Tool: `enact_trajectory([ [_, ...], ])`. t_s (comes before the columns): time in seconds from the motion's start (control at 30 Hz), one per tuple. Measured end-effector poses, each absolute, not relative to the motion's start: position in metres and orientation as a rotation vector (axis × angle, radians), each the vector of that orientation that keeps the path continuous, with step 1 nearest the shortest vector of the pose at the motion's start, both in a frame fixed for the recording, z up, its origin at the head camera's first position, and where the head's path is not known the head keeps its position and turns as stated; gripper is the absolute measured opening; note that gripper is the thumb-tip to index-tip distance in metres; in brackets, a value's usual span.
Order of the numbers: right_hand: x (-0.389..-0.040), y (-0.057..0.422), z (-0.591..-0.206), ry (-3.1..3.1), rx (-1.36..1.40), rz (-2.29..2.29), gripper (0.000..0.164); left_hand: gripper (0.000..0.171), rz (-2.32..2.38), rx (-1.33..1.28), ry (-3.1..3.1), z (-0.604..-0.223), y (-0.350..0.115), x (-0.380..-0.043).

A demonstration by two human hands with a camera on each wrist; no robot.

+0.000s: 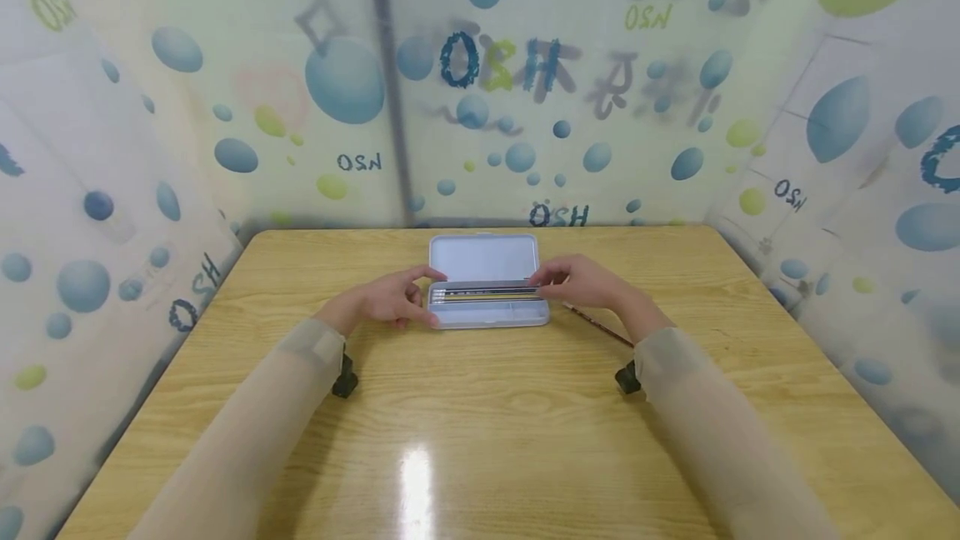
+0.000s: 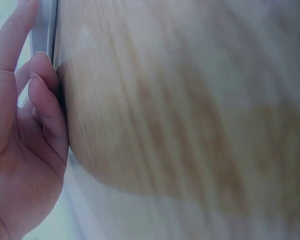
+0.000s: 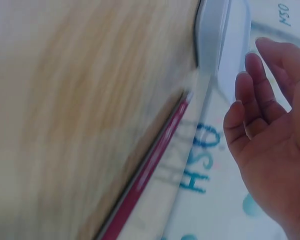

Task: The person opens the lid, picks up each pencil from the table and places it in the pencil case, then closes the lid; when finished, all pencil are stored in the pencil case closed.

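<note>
An opened white pencil case (image 1: 487, 319) lies near the back of the table, its lid (image 1: 483, 258) tilted up behind. Several dark and yellowish striped pencils (image 1: 487, 293) lie lengthwise inside. My left hand (image 1: 390, 298) holds the case's left end, index finger at the hinge side and thumb at the front corner. In the left wrist view the other fingers (image 2: 47, 102) curl in beside the case. At the right end, my right hand (image 1: 581, 280) reaches over the pencils' ends with bent, loose fingers (image 3: 260, 95); nothing shows in its grasp.
A dark red pencil (image 1: 600, 326) lies slantwise on the wooden table (image 1: 480, 407), right of the case and below my right hand; it shows larger in the right wrist view. Printed curtain-like walls (image 1: 480, 182) stand at the back and both sides.
</note>
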State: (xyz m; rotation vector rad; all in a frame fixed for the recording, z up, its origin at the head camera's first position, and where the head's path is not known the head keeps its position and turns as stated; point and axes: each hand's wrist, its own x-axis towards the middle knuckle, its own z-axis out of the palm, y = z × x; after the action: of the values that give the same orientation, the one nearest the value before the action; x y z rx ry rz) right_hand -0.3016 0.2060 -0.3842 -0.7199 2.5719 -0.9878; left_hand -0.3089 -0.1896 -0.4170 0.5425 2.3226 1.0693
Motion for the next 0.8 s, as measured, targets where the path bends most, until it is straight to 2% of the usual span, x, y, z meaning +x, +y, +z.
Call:
enact_trajectory([
  [0.47,-0.27,0.294,-0.393,2.561,-0.608,-0.924,0.024,0.088,1.045,0.546,2.332,-0.413,-0.187,-0.308],
  [0.8,-0.269,0.312,-0.397,2.48,-0.568,-0.895,0.028,0.089,1.06,0.557,2.319,-0.413,-0.189,-0.308],
])
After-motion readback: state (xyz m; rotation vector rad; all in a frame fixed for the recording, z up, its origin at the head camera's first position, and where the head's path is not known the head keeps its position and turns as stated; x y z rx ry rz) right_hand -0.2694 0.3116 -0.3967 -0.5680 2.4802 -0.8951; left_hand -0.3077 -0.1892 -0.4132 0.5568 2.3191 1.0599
